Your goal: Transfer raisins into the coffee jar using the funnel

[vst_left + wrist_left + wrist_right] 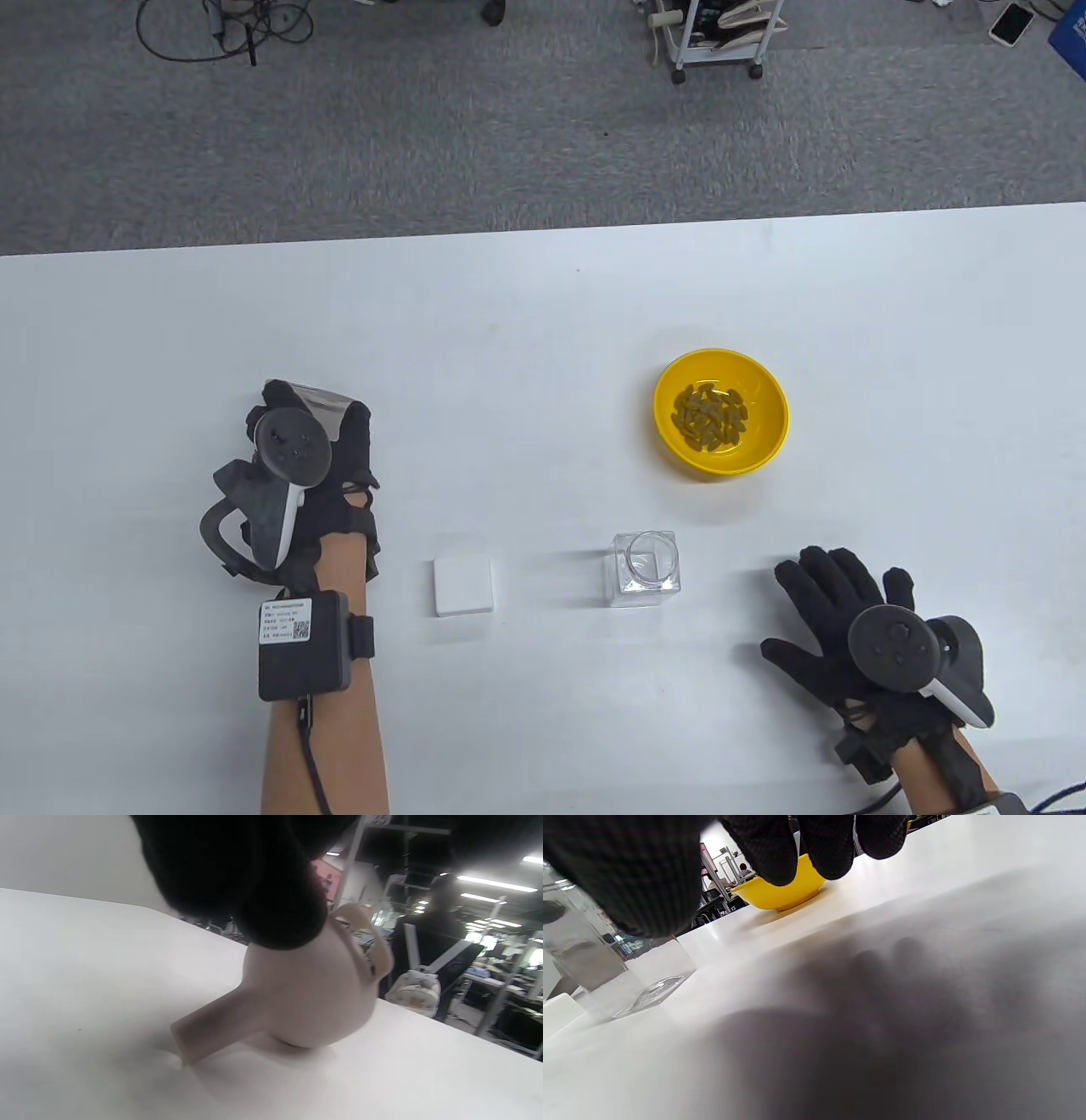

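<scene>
Left hand (310,475): grip closed around the funnel (297,993), which lies tilted on the white worktop (543,297), spout touching the surface; likely being picked up to seat in the jar.
Right hand (848,620): fingers spread wide, palm down just above the worktop, holding nothing; probably waiting.
Jar (645,569): clear, open, upright, between the hands.
Raisins (708,413): inside the yellow bowl (764,441) beyond the jar.
Nearby: white square lid (462,585) left of the jar; nothing blocks the way.
</scene>
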Demonstrator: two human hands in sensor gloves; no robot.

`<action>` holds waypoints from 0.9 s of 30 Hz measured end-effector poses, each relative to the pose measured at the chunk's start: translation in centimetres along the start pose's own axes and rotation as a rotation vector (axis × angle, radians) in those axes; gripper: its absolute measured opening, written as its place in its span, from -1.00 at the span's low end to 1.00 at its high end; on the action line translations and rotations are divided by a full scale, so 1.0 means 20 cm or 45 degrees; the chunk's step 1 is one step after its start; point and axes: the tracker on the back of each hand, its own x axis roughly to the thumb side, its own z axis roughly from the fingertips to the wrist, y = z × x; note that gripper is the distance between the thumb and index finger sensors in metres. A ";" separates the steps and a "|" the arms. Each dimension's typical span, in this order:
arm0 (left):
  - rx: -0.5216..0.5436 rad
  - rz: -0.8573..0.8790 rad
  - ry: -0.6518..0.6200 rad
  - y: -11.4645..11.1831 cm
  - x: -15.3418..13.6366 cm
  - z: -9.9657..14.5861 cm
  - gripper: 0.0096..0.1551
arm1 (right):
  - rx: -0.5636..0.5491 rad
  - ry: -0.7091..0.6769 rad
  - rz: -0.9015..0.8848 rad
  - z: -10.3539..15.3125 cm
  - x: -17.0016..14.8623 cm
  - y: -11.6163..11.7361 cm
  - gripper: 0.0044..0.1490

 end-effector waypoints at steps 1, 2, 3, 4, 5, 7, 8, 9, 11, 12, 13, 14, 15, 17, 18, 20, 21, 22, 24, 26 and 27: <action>-0.049 0.002 0.032 -0.02 0.00 -0.03 0.13 | -0.003 0.001 -0.005 0.00 0.00 0.00 0.09; -0.098 0.013 0.066 -0.04 0.00 -0.06 0.14 | -0.005 0.002 -0.009 -0.01 -0.01 -0.01 0.08; -0.128 0.020 0.091 -0.06 0.00 -0.08 0.15 | -0.005 0.004 -0.014 -0.01 -0.01 -0.01 0.08; -0.156 0.015 0.117 -0.08 -0.01 -0.10 0.16 | -0.002 0.008 -0.022 -0.01 -0.02 -0.01 0.09; -0.179 0.002 0.134 -0.10 -0.01 -0.13 0.15 | 0.004 0.014 -0.030 -0.02 -0.02 -0.01 0.09; -0.226 0.020 0.146 -0.14 -0.02 -0.16 0.17 | 0.010 0.017 -0.034 -0.02 -0.03 0.00 0.09; -0.244 0.044 0.149 -0.15 -0.02 -0.17 0.17 | 0.012 0.019 -0.038 -0.03 -0.03 0.00 0.09; -0.238 0.034 0.139 -0.16 -0.02 -0.17 0.18 | 0.016 0.020 -0.041 -0.03 -0.03 0.00 0.08; -0.202 -0.025 0.120 -0.16 -0.01 -0.18 0.18 | 0.019 0.021 -0.044 -0.03 -0.03 0.00 0.08; -0.219 -0.047 0.107 -0.16 0.00 -0.18 0.17 | 0.022 0.019 -0.044 -0.03 -0.03 -0.01 0.08; -0.231 -0.041 0.103 -0.16 0.00 -0.18 0.16 | 0.024 0.017 -0.046 -0.03 -0.03 0.00 0.08; -0.239 -0.022 0.099 -0.17 0.00 -0.19 0.14 | 0.027 0.010 -0.049 -0.03 -0.03 0.00 0.08; -0.242 -0.014 0.097 -0.17 0.00 -0.19 0.09 | 0.027 0.008 -0.051 -0.03 -0.03 0.00 0.08; -0.235 -0.007 0.100 -0.17 0.00 -0.18 -0.05 | 0.027 0.001 -0.051 -0.03 -0.03 0.00 0.08; -0.226 -0.016 0.099 -0.18 -0.01 -0.18 -0.14 | 0.029 0.000 -0.053 -0.03 -0.03 0.00 0.08; -0.194 0.019 0.076 -0.18 -0.01 -0.18 -0.20 | 0.033 0.001 -0.056 -0.03 -0.03 0.00 0.09; -0.175 0.036 0.068 -0.18 -0.01 -0.17 -0.23 | 0.037 0.003 -0.057 -0.03 -0.03 0.01 0.08; -0.168 0.044 0.055 -0.17 -0.01 -0.17 -0.25 | 0.040 0.004 -0.058 -0.03 -0.03 0.01 0.08; -0.178 0.097 0.037 -0.14 -0.03 -0.15 -0.25 | 0.042 0.007 -0.062 -0.03 -0.03 0.01 0.08; -0.187 0.227 0.014 -0.10 -0.04 -0.13 -0.27 | 0.047 0.011 -0.072 -0.03 -0.03 0.01 0.08; -0.198 0.272 0.001 -0.08 -0.04 -0.11 -0.27 | 0.048 0.012 -0.077 -0.03 -0.03 0.01 0.08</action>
